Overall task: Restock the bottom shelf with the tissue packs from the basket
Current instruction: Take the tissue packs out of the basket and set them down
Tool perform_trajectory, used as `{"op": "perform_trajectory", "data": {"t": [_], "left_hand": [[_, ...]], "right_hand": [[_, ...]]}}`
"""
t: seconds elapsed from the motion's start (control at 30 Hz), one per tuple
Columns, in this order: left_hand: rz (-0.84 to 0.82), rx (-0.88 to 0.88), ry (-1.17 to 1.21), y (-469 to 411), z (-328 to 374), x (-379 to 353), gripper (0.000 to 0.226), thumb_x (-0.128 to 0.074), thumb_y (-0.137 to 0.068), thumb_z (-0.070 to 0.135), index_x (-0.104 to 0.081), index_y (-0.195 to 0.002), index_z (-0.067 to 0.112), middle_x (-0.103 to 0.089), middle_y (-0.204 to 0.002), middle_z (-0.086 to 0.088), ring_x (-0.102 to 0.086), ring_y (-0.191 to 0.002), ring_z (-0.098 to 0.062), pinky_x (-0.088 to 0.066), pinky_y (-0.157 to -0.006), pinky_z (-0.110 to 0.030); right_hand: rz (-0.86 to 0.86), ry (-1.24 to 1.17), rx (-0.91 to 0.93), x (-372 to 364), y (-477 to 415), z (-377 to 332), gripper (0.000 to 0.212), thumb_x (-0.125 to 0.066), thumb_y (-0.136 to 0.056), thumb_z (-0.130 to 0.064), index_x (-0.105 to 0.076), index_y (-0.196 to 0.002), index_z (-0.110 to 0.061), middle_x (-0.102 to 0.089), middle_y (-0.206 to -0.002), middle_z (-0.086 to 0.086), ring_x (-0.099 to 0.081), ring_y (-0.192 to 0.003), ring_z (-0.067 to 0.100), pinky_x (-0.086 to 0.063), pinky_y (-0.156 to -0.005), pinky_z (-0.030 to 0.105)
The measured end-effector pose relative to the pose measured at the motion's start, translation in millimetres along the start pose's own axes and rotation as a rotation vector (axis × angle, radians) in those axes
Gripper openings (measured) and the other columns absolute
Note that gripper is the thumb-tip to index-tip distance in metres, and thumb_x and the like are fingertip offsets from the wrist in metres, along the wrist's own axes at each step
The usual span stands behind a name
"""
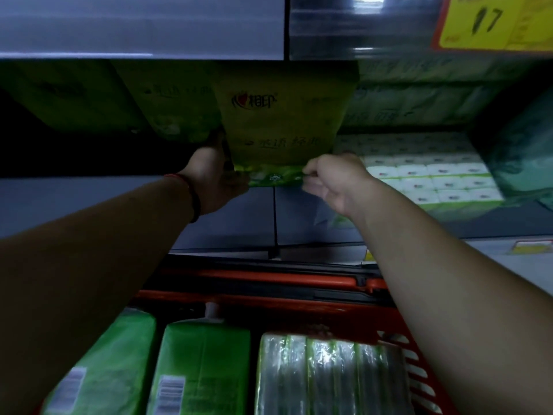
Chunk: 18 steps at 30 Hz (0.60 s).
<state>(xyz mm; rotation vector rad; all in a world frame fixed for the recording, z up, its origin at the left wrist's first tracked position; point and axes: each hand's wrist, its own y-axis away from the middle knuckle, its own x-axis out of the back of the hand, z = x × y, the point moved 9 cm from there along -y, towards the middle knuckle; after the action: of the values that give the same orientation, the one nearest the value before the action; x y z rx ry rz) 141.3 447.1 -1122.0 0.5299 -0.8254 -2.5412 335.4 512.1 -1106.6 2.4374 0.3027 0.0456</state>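
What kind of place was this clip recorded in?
Most likely a supermarket aisle: a yellow price tag overhead, shelved tissue packs, and a red shopping basket holding more packs.

A dim, murky scene with a green-grey cast is shown. Left of the central tissue pack (278, 124), the shelf recess is lost in near-black shadow. Above and right of the pack, white glare is seen on a clear price strip (365, 25). Far below it, highlights are caught on wrapped packs (329, 372). Everything is softly blurred, and straight edges far from the pack are bowed.
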Motion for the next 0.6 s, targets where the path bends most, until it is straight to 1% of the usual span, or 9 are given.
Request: {"op": "perform_trajectory", "data": {"t": [0.07, 0.13, 0.2, 0.23, 0.27, 0.37, 0.43, 0.5, 0.6], "left_hand": [[-0.002, 0.001, -0.021, 0, -2, 1, 0.060, -0.038, -0.102, 0.064, -0.054, -0.144, 0.023, -0.053, -0.150, -0.011, -0.051, -0.134, -0.037, -0.045, -0.102, -0.045], [-0.029, -0.007, -0.013, 1, -1, -2, 0.054, -0.036, -0.104, 0.061, -0.061, -0.132, 0.023, -0.059, -0.137, -0.011, -0.052, -0.126, -0.034, -0.048, -0.094, -0.041], [-0.045, -0.016, -0.007, 1, -2, -7, 0.056, -0.034, -0.104, 0.060, -0.056, -0.141, 0.023, -0.056, -0.143, -0.011, -0.050, -0.131, -0.033, -0.045, -0.104, -0.042], [-0.048, -0.016, -0.010, 0, -3, -6, 0.059, -0.033, -0.105, 0.059, -0.049, -0.148, 0.024, -0.053, -0.148, -0.010, -0.050, -0.134, -0.034, -0.041, -0.111, -0.044], [-0.051, -0.020, -0.021, 0, -3, -6, 0.057, -0.033, -0.106, 0.058, -0.046, -0.151, 0.024, -0.055, -0.145, -0.008, -0.052, -0.131, -0.033, -0.041, -0.111, -0.044], [-0.033, -0.030, -0.172, -2, -3, 1, 0.041, -0.027, -0.110, 0.049, -0.057, -0.126, 0.026, -0.060, -0.110, -0.004, -0.057, -0.097, -0.026, -0.047, -0.087, -0.040], [0.016, -0.014, -0.375, 5, -1, 5, 0.047, -0.024, -0.110, 0.049, -0.057, -0.132, 0.023, -0.063, -0.117, -0.007, -0.061, -0.103, -0.031, -0.051, -0.092, -0.044], [0.054, -0.016, -0.547, 18, 7, 6, 0.049, -0.027, -0.110, 0.046, -0.052, -0.142, 0.020, -0.061, -0.130, -0.009, -0.060, -0.112, -0.033, -0.051, -0.098, -0.048], [-0.008, -0.023, -0.719, 54, 22, -6, 0.049, -0.032, -0.111, 0.042, -0.040, -0.154, 0.021, -0.053, -0.147, -0.010, -0.055, -0.124, -0.032, -0.047, -0.095, -0.045]], "right_hand": [[0.026, -0.024, 0.049, 4, -7, 0, 0.025, -0.056, -0.090, 0.013, -0.059, -0.099, -0.011, -0.063, -0.119, 0.012, -0.065, -0.110, 0.030, -0.058, -0.097, 0.039], [0.061, 0.022, 0.075, 11, -12, 2, 0.024, -0.056, -0.088, 0.013, -0.058, -0.090, -0.010, -0.064, -0.118, 0.015, -0.064, -0.112, 0.032, -0.057, -0.099, 0.043], [0.092, 0.092, 0.093, 16, -16, 5, 0.018, -0.058, -0.088, 0.010, -0.058, -0.085, -0.007, -0.065, -0.119, 0.022, -0.065, -0.110, 0.034, -0.055, -0.100, 0.052], [0.097, 0.107, 0.098, 17, -17, 6, 0.016, -0.060, -0.089, 0.008, -0.058, -0.084, -0.007, -0.064, -0.122, 0.024, -0.065, -0.112, 0.036, -0.055, -0.100, 0.053], [0.086, 0.110, 0.099, 16, -19, 6, 0.015, -0.062, -0.091, 0.005, -0.058, -0.085, -0.008, -0.064, -0.123, 0.024, -0.065, -0.113, 0.036, -0.056, -0.100, 0.049], [0.064, 0.152, 0.127, 14, -25, 6, 0.014, -0.073, -0.092, -0.018, -0.059, -0.093, -0.016, -0.067, -0.119, 0.011, -0.067, -0.108, 0.029, -0.058, -0.098, 0.043], [0.059, 0.230, 0.138, 11, -23, 4, 0.035, -0.076, -0.087, -0.032, -0.061, -0.114, -0.017, -0.067, -0.119, 0.007, -0.066, -0.111, 0.029, -0.055, -0.102, 0.046], [0.046, 0.354, 0.144, 7, -9, -4, 0.059, -0.075, -0.088, -0.038, -0.056, -0.137, -0.013, -0.062, -0.133, 0.005, -0.059, -0.121, 0.027, -0.051, -0.107, 0.044], [0.028, 0.561, 0.223, 6, 25, -29, 0.062, -0.074, -0.092, -0.040, -0.053, -0.142, -0.009, -0.059, -0.137, 0.006, -0.056, -0.124, 0.028, -0.048, -0.108, 0.040]]}}
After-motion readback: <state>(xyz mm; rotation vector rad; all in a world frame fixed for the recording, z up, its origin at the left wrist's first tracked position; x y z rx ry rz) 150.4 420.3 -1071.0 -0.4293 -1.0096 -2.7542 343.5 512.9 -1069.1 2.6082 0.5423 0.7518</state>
